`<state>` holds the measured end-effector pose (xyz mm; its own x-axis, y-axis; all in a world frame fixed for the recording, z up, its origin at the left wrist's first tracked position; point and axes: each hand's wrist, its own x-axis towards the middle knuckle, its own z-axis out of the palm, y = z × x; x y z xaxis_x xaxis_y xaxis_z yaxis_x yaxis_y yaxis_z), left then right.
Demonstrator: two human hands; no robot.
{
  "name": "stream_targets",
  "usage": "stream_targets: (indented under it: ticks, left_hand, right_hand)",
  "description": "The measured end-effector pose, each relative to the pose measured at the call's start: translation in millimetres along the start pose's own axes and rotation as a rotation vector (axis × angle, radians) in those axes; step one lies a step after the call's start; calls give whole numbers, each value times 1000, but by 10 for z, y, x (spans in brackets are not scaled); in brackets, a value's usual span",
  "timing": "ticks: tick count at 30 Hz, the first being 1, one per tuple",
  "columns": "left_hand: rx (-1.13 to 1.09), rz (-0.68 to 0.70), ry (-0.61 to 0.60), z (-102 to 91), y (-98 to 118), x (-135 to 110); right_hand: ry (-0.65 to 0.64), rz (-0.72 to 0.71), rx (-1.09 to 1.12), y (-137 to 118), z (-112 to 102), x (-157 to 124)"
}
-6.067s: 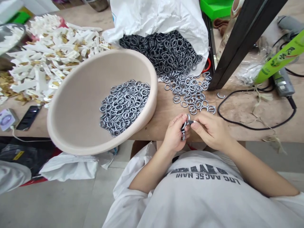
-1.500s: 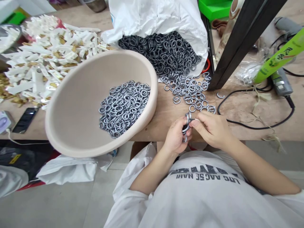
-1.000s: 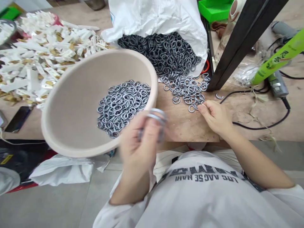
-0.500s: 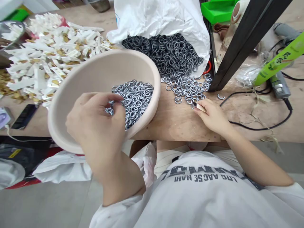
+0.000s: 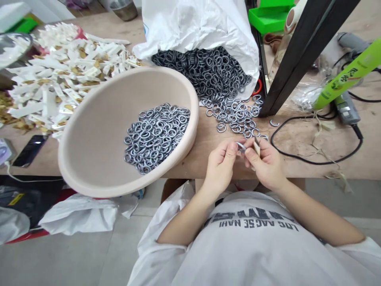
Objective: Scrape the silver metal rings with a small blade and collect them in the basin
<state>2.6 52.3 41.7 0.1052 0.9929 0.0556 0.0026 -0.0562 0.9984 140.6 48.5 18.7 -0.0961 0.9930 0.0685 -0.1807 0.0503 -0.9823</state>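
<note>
Near the table's front edge, my left hand (image 5: 220,161) pinches a grey ring (image 5: 240,147) between thumb and fingers. Close against it, my right hand (image 5: 266,163) grips a small blade with a pale handle (image 5: 256,147), its dark tip pointing up. The fingertips of both hands meet at the ring, and partly hide it. Just beyond them lie loose grey rings (image 5: 235,115), spilling from a white sack (image 5: 199,24) full of darker rings. To the left, a beige basin (image 5: 86,147) holds a heap of similar rings (image 5: 159,133).
White plastic pieces (image 5: 59,79) are piled at the left, with a phone (image 5: 29,151) in front. A black metal post (image 5: 288,71) rises right of the sack. Farther right lie a black cable (image 5: 297,157), a green packet (image 5: 348,75) and a green box (image 5: 269,18).
My left hand has moved from over the basin rightward to my right hand, and now holds a ring there. My right hand has drawn slightly nearer, still with the blade.
</note>
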Motion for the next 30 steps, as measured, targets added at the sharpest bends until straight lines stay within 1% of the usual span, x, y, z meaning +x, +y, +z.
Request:
stream_targets:
  ticks: [1, 3, 5, 7, 8, 10, 11, 12, 13, 15, 16, 18, 20, 22, 25, 27, 30]
  left_hand:
    - [-173, -95, 15, 61, -76, 21]
    - [-418, -215, 73, 115, -165, 54]
    - [-523, -255, 104, 103, -190, 71]
    - [-505, -248, 56, 62, -187, 73]
    - [-468, -239, 13, 41, -185, 70]
    - [-405, -238, -54, 17, -188, 59]
    - [-402, -259, -65, 17, -192, 52]
    - [-421, -296, -63, 26, -197, 44]
    - [-453, -345, -55, 43, -202, 35]
    - [-512, -434, -39, 93, -213, 12]
    - [-524, -452, -29, 120, -218, 0]
    - [-513, -427, -2, 170, -228, -21]
    - [-490, -373, 30, 201, -236, -32]
    - [-494, -344, 50, 214, -237, -30]
    - [-538, -336, 85, 216, -218, -12]
    - [-565, -351, 134, 219, -194, -2]
    - [-592, -379, 203, 232, -161, 5]
  right_hand:
    - [34, -62, -83, 29, 19, -30]
    - [81, -179, -250, 76, 16, -60]
    - [112, -247, -322, 80, -38, -45]
    - [119, -260, -320, 29, -119, 9]
    - [93, -262, -324, -11, -158, 44]
    - [-14, -268, -356, -93, -209, 108]
    - [-69, -272, -372, -122, -216, 129]
    - [-99, -278, -382, -137, -209, 141]
    - [-95, -287, -386, -138, -190, 143]
    - [-30, -294, -397, -103, -137, 125]
    - [6, -287, -403, -77, -112, 114]
    - [55, -237, -397, -36, -84, 102]
    - [66, -173, -403, -34, -96, 110]
    - [33, -165, -472, -79, -136, 121]
    - [-106, -237, -708, -179, -187, 92]
    - [-187, -275, -849, -225, -189, 46]
    - [-210, -325, -967, -246, -165, -13]
